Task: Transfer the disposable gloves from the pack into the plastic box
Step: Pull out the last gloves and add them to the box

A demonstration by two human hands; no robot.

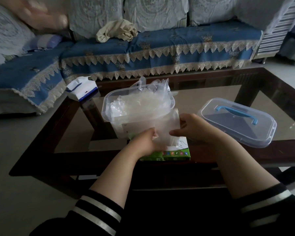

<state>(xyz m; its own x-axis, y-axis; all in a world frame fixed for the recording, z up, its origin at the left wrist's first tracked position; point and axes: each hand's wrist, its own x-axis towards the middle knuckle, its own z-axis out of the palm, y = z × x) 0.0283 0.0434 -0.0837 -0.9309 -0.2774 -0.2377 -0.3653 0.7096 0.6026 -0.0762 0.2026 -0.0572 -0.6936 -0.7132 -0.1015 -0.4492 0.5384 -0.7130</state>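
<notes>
Clear plastic gloves [162, 133] are pinched by the left hand [147, 142] and right hand [193, 128] just above the glove pack [168, 153], right in front of the plastic box [138, 109]. Probably best lifted slowly so nothing snags.

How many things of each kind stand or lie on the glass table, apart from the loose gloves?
Clear plastic box, holding gloves: 1
Clear lid with blue handle: 1
Green glove pack: 1
White and blue tissue pack: 1
Total: 4

The left hand and right hand pinch a thin clear glove above the green pack.
</notes>
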